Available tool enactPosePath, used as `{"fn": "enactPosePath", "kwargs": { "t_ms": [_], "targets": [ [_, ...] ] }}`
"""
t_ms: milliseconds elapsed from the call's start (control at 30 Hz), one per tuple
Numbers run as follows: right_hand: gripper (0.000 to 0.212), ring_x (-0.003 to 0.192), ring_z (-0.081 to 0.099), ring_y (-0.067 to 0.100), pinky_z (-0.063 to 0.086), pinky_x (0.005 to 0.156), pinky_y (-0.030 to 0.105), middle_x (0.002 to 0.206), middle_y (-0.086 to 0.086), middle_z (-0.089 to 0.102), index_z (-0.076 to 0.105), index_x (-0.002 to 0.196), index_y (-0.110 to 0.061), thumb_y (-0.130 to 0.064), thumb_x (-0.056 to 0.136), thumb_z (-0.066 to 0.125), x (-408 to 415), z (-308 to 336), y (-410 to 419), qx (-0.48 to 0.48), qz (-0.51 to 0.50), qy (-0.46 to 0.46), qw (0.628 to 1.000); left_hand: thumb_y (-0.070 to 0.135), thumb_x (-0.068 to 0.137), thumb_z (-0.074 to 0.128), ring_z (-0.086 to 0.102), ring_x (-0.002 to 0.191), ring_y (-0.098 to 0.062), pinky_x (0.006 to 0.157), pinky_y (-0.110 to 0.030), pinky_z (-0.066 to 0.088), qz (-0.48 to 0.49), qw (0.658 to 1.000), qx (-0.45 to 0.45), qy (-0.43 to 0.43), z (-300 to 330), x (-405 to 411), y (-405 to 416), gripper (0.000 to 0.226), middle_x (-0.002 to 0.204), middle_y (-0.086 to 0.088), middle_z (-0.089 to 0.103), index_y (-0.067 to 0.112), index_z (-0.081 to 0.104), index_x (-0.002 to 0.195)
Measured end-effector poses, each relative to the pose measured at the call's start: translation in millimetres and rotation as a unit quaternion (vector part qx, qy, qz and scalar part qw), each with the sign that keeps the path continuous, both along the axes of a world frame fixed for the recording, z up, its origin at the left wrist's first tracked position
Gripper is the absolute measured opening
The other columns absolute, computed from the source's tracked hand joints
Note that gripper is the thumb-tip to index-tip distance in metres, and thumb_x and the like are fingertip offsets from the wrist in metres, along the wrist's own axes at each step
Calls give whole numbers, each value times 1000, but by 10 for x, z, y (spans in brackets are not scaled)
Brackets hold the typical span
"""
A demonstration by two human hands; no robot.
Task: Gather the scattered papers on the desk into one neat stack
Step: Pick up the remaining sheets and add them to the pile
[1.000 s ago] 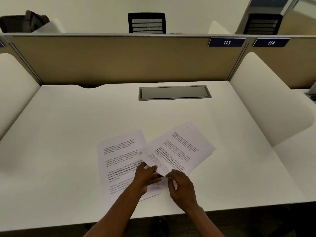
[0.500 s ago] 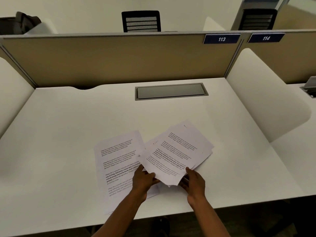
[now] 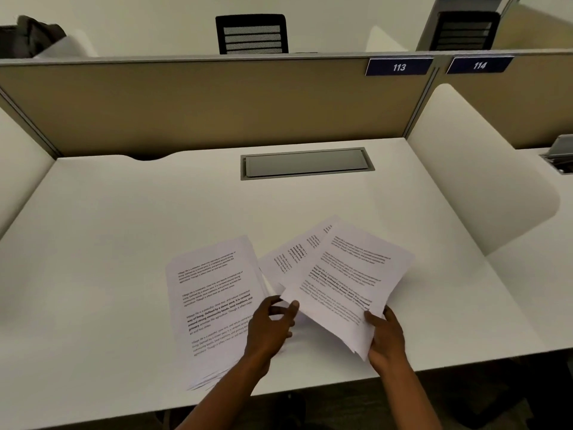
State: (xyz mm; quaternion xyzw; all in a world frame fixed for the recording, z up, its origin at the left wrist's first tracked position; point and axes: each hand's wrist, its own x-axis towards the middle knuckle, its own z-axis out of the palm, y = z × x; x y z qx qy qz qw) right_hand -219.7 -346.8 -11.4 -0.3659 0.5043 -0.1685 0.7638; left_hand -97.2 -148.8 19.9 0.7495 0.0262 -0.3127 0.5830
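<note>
A stack of printed white papers (image 3: pixel 214 302) lies flat on the white desk (image 3: pixel 124 218), left of centre near the front edge. A second bundle of printed sheets (image 3: pixel 350 280) is tilted up off the desk at the right, gripped at its near corner by my right hand (image 3: pixel 386 336). Under that bundle, a few more sheets (image 3: pixel 294 256) fan out, turned sideways. My left hand (image 3: pixel 271 327) rests between the two piles, its thumb and fingers pinching the bundle's lower left edge.
A grey cable-port lid (image 3: pixel 307 162) is set into the desk at the back centre. A tan partition (image 3: pixel 217 100) closes the back, and white rounded dividers (image 3: pixel 471 169) stand at both sides. Office chairs (image 3: pixel 251 34) show beyond the partition.
My right hand has slid from the bundle's front edge to its right corner and raised the bundle. The top sheets have turned more upright, showing the sideways sheets beneath.
</note>
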Motion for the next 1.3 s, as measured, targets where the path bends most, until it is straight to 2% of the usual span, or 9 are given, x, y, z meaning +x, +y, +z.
{"fn": "enactPosePath", "kwargs": {
  "t_ms": [100,267,333,433,567,700,800,1167,1300],
  "targets": [
    [47,110,62,36,54,88,46,122,11,67,55,134,-19,1,91,60,-187,43,-144,-6,-14,-4,1000,47,85,69,74,87,-14,76,-36,63,0,1000,0,-22,22,102,-31,46,105,3,69,26,57,125],
    [45,113,61,39,50,95,58,127,15,64,57,131,-24,-3,92,60,-509,31,-403,-16,-40,17,999,44,88,68,73,87,-14,78,-37,62,-12,999,-9,-37,75,231,-130,42,105,2,69,24,59,124],
    [45,112,62,39,53,89,60,122,15,66,56,132,-23,-2,91,60,-562,81,-413,-6,-31,-3,999,45,89,66,72,91,-15,81,-39,62,-32,999,-2,-41,79,253,-192,41,107,3,68,25,60,124],
    [42,107,64,38,60,79,51,117,14,69,59,129,-22,-3,92,60,-528,166,-336,-23,6,-23,999,49,89,65,68,98,-15,85,-39,60,-66,997,11,-42,92,291,-275,42,113,3,67,27,60,124],
    [41,108,66,37,53,92,53,118,12,71,61,127,-25,-8,90,63,-413,191,-222,-28,55,-25,998,58,82,67,63,111,-16,95,-41,55,-127,992,-2,7,155,443,-285,56,121,4,67,31,58,131],
    [45,111,65,31,51,99,53,122,7,70,57,132,-25,-9,91,63,-243,165,-88,-54,103,-17,993,26,92,67,70,105,-19,95,-46,54,-166,983,-55,54,267,565,-159,38,107,0,77,35,56,127],
    [43,114,64,26,49,102,52,127,4,67,54,135,-24,-9,94,60,-67,163,21,-84,141,-11,986,6,94,61,73,99,-25,92,-49,57,-144,987,-55,38,223,586,-3,38,105,-8,77,24,59,128],
    [49,110,65,22,54,95,51,124,-1,64,48,136,-28,-3,94,58,625,222,382,-149,279,-18,949,5,83,74,74,95,-27,84,-48,60,38,999,-37,6,118,597,830,35,103,-7,77,17,65,115],
    [57,118,61,25,50,100,54,134,3,60,41,145,-24,-5,94,59,937,163,551,-169,322,-11,932,11,75,83,75,91,-25,82,-46,61,113,993,6,-12,86,661,1124,38,101,-5,77,17,67,109]
  ]
}}
